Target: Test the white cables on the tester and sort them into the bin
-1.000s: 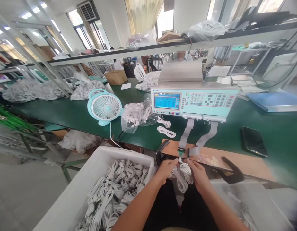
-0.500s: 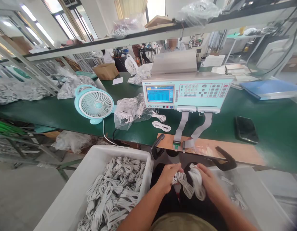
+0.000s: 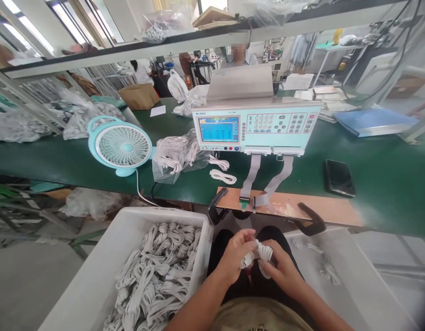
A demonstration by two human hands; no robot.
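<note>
Bundled white cables [image 3: 264, 252] are held between both hands above the lap. My left hand [image 3: 237, 255] has its fingers curled round the left end of the bundles, where the connectors show. My right hand [image 3: 280, 265] grips the bundles from the right, thumb across the front. A white bin [image 3: 91, 271] at the lower left holds many coiled cables [image 3: 153, 280]. Ahead on the green table stands a tester [image 3: 284, 124] with a lit screen, and two grey ribbon cables [image 3: 252, 177] run from it to a wooden board [image 3: 322, 209].
Two coiled cables [image 3: 223, 176] and a plastic bag of cables [image 3: 172, 158] lie beside a blue fan [image 3: 126, 147]. Black clamps [image 3: 217, 204] grip the board. A phone [image 3: 339, 178] lies right. Another bin [image 3: 367, 271] stands lower right. A person [image 3: 240, 57] sits beyond the tester.
My hands have come together, and the cable bundles, apart before, now meet between them. The camera view has shifted, so the table items appear further left.
</note>
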